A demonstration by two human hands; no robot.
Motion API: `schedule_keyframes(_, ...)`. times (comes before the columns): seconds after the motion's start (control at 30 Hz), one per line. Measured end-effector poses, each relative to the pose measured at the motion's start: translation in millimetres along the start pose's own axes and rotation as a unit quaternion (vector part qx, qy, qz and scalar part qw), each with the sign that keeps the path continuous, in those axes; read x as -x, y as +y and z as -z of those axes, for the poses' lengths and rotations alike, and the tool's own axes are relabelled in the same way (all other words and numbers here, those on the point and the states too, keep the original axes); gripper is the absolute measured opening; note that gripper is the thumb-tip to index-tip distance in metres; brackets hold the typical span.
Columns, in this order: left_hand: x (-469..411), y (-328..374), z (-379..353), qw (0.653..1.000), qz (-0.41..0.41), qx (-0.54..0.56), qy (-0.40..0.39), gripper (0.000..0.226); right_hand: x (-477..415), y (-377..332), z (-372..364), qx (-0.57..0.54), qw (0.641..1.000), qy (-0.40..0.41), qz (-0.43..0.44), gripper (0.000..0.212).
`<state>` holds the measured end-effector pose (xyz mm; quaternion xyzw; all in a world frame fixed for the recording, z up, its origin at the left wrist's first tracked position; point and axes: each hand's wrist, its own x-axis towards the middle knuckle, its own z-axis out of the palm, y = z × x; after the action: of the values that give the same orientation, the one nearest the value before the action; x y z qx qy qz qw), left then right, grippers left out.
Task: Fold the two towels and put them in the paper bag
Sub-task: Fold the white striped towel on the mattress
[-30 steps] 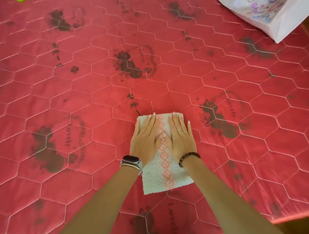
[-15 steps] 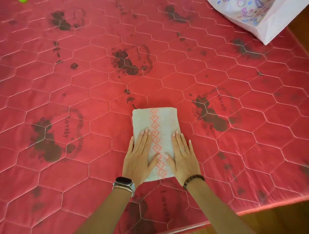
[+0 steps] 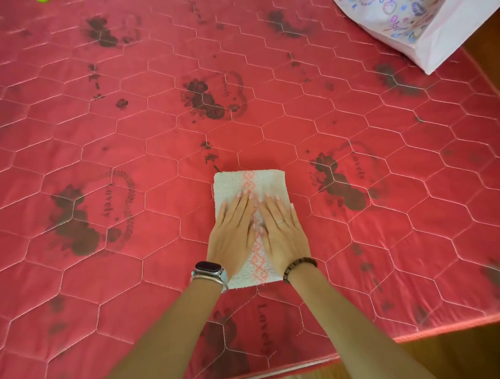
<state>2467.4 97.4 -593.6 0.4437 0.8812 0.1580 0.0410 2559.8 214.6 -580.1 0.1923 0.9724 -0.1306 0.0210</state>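
A folded white towel (image 3: pixel 250 181) with a pink woven band down its middle lies flat on the red quilted mattress (image 3: pixel 135 135). My left hand (image 3: pixel 232 235) and my right hand (image 3: pixel 284 232) press on it side by side, palms down with straight fingers, covering its middle. The towel's far end and near edge show beyond my hands. A white paper bag (image 3: pixel 433 35) with coloured drawings stands at the far right corner of the mattress. Only this one towel is in sight.
The mattress spreads wide to the left and far side, printed with dark flower motifs. Its near edge (image 3: pixel 405 338) runs along the bottom right, with wooden floor (image 3: pixel 460 357) beyond. A small green object (image 3: pixel 42 1) shows at the top left edge.
My hands slid from the towel's far end down to its near end, then back up to its middle, staying flat. The towel has stayed in place.
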Motion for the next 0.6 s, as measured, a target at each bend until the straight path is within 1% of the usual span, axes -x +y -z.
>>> schedule_keyframes(0.07,-10,-4,-4,1.0,-0.011,-0.007,-0.009,0.057,-14,0,0,-0.005,1.0,-0.018,0.008,0.057)
schedule_keyframes(0.17,-19,-19,-7,1.0,-0.018,-0.018,-0.018,0.058,-31,11,-1,0.018,0.999,-0.041,0.017,0.058)
schedule_keyframes(0.27,-27,-35,-5,0.999,0.028,-0.024,-0.012,0.065,-41,25,1,0.05,0.998,-0.035,-0.004,0.065)
schedule_keyframes(0.33,-29,-42,-5,0.998,0.063,-0.023,-0.013,0.068,-43,28,2,0.056,0.998,-0.04,-0.012,0.064)
schedule_keyframes(0.43,-29,-47,-3,0.997,0.066,-0.022,-0.029,0.069,-43,27,4,0.048,0.997,-0.056,-0.013,0.062)
schedule_keyframes(0.5,-28,-50,3,0.997,0.064,-0.02,-0.04,0.07,-43,26,10,0.019,0.999,-0.05,-0.006,0.06)
schedule_keyframes(0.53,-27,-52,8,0.997,0.064,-0.02,-0.043,0.07,-40,24,16,-0.017,0.999,-0.03,-0.002,0.057)
schedule_keyframes(0.57,-26,-55,13,0.996,0.069,-0.013,-0.048,0.07,-36,22,21,-0.071,0.997,0.0,-0.005,0.054)
schedule_keyframes(0.6,-25,-56,18,0.996,0.08,0.006,-0.051,0.071,-31,18,28,-0.143,0.989,0.027,-0.026,0.049)
